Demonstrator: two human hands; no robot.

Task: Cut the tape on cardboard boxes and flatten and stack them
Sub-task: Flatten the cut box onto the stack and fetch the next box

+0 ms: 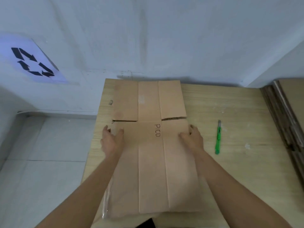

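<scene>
L hand (111,139), R hand (192,138) grip side edges of flattened cardboard box (151,170); green box cutter (218,137) lies apart, to right, on table (230,109).

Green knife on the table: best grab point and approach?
Pinch the knife mid-handle across its narrow green body, from above. It lies flat on the table, metal tip at the far end, right of the right hand, which holds the box.
</scene>
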